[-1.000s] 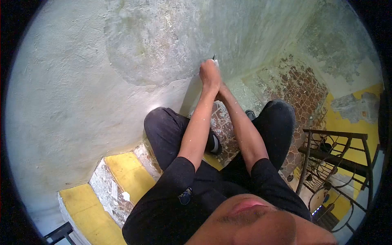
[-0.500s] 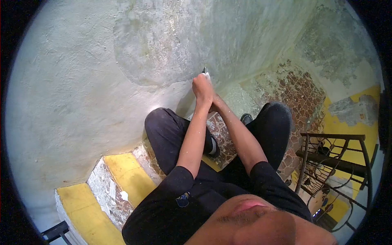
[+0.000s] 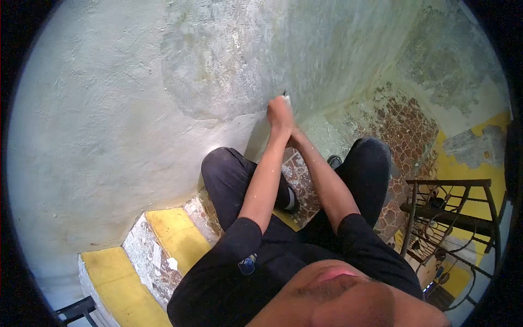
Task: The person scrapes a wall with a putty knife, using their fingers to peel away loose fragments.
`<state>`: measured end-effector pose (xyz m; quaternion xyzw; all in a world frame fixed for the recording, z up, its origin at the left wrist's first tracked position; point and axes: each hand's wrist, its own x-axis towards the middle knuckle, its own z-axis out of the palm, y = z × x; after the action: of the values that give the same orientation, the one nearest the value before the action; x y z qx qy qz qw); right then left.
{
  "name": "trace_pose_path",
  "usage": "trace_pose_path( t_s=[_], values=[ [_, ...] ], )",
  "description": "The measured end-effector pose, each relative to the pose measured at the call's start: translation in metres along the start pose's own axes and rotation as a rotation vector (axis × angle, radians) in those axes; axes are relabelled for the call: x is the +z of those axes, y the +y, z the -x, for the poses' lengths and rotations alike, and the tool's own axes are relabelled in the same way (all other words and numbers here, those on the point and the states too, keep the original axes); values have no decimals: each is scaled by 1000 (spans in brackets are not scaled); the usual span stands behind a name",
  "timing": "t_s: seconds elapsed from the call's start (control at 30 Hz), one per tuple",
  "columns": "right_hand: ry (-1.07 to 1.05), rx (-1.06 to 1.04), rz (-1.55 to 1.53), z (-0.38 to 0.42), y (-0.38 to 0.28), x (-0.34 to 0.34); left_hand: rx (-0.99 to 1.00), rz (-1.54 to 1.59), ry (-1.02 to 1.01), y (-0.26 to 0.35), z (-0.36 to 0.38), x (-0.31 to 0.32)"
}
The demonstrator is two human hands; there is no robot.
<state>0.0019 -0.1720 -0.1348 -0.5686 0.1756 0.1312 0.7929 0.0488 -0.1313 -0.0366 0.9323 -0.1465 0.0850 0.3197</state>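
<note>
Person is sitting on yellow steps, knees apart, both arms reaching forward. Left hand is closing over right hand; right mostly hidden, grip unclear. Together they are gripping a small scraper, tip touching wall. Step: scraping paint low on wall. Next stroke probably needs steady pressure. Railing is standing right, clear of arms.

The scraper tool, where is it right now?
In the head view, the scraper is just above centre, clasped in both hands with its tip against the grey wall, above the person's knees.
</note>
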Motion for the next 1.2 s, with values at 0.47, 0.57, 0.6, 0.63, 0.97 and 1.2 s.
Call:
trace_pose_path(
  t_s=[0.47, 0.57, 0.6, 0.63, 0.97, 1.2],
  values=[
    [-9, 16, 108, 4, -6, 55, -93, 31, 78, -32, 41, -32],
    [3, 25, 114, 11, 3, 42, -129, 36, 50, -29, 24, -20],
    [8, 31, 117, -9, -9, 37, -130, 36, 45, -24, 10, -10],
    [9, 35, 126, -10, -12, 19, -52, 30, 10, -20, -10, 5],
    [30, 62, 192, 14, 7, 39, -127, 94, 97, -30, 43, -18],
    [57, 42, 217, 32, 5, 28, -116, 97, 129, -29, 45, -21]
  ],
)
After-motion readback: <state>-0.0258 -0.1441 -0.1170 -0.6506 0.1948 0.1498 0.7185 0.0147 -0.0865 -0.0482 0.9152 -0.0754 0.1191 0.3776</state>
